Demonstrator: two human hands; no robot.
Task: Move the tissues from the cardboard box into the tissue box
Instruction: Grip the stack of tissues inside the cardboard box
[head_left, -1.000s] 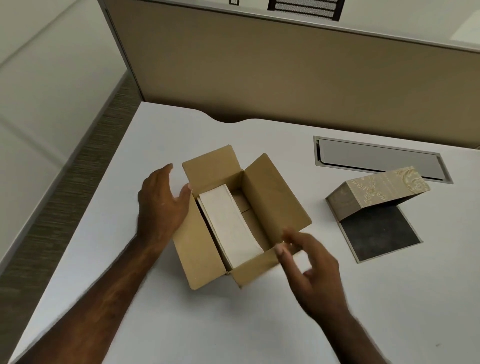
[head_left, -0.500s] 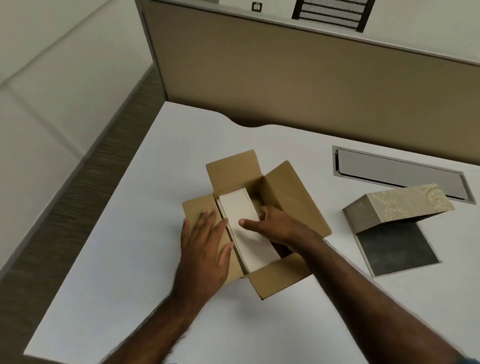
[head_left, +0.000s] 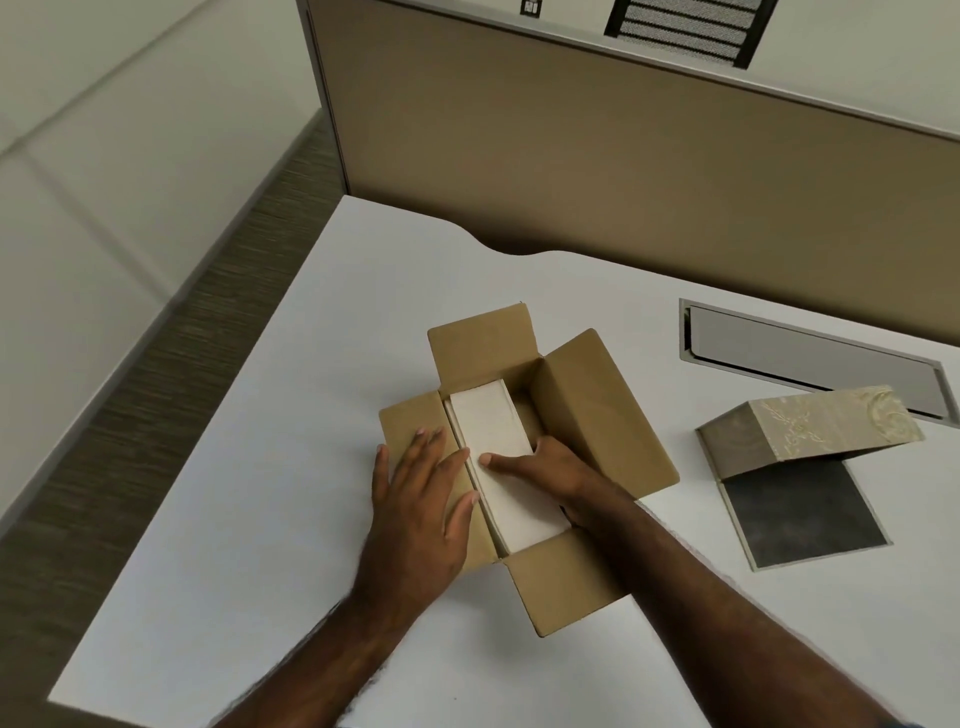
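An open brown cardboard box (head_left: 597, 415) sits mid-table with its flaps spread. A white stack of tissues (head_left: 493, 431) lies along its left inner side. My left hand (head_left: 421, 499) rests flat on the box's left flap, fingers spread, holding nothing. My right hand (head_left: 550, 467) reaches into the box, thumb across the top of the tissues and fingers down along their right side, hidden inside. The tissue box (head_left: 810, 431), beige with a floral pattern, stands to the right with its lid tilted open over a dark grey base (head_left: 800, 514).
A recessed grey cable tray (head_left: 810, 358) is set into the white table (head_left: 260, 519) behind the tissue box. A tan partition (head_left: 623, 171) runs along the table's far edge. The table's left edge drops to a carpeted floor.
My right hand went from hovering near the box's front flap into the box and onto the tissues. My left hand shifted from the box's outer left side to lying flat on the left flap.
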